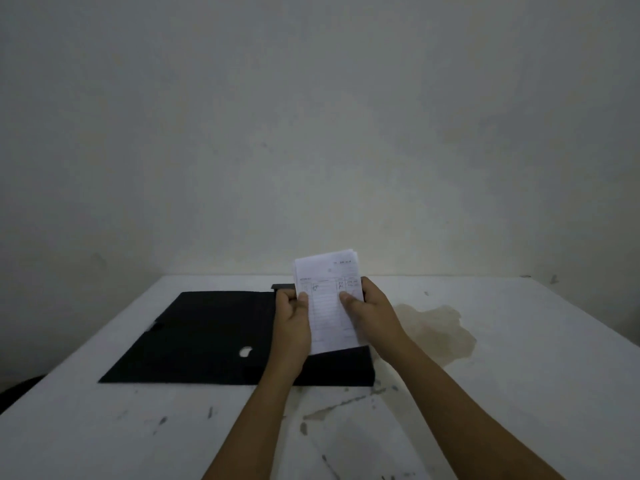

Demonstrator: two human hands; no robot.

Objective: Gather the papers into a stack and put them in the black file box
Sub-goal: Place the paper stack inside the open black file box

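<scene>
A stack of white printed papers (327,282) stands upright, its lower edge down inside the black file box (339,370). My left hand (292,323) grips the stack's left edge, thumb on the front sheet. My right hand (369,311) grips the right edge, thumb also on the front. The box lies open on the white table (502,393), with its flat black lid (201,337) spread out to the left; a small cut-out hole shows in the lid. The box's far wall (282,287) peeks out behind my left hand.
A brownish stain (440,334) marks the table right of the box. Scratches and dark marks cover the near table surface. A plain wall stands right behind the table's far edge. A dark shape (14,393) sits off the table's left edge.
</scene>
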